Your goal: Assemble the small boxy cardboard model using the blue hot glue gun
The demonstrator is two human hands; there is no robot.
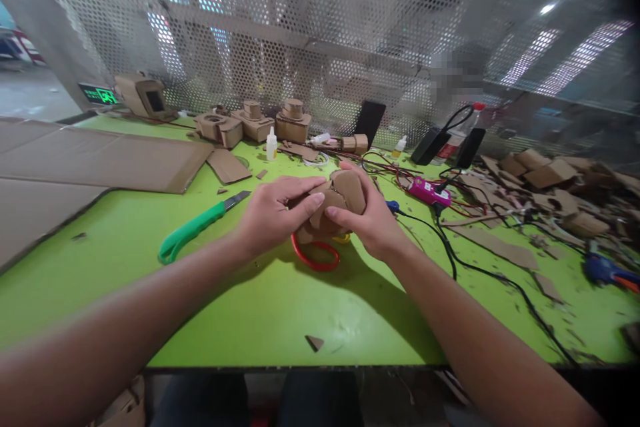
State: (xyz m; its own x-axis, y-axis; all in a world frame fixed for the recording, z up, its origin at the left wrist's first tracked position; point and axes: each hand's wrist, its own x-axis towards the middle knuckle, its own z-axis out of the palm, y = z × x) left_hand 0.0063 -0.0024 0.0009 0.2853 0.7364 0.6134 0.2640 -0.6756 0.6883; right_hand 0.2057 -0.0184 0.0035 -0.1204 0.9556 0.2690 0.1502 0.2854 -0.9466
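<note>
Between my two hands is a small cardboard piece (350, 190) with rounded edges and a visible seam, held just above the green table. My left hand (280, 210) grips it from the left, thumb pressed on its near face. From the right my right hand (373, 213) wraps round it, thumb also on the near side. Partly hidden below the piece lie scissors with a red handle loop (317, 259); a bit of yellow shows beside them. A green utility knife (200, 227), blade out, rests left of my left hand.
Large cardboard sheets (100, 157) cover the table's left. Cardboard models (253, 121) and a glue bottle (271, 145) stand behind. On the right are a pink power strip (429, 192), black cables, a blue glue gun (607, 270) and piled cardboard scraps (550, 177). A perforated metal screen (300, 27) rises behind.
</note>
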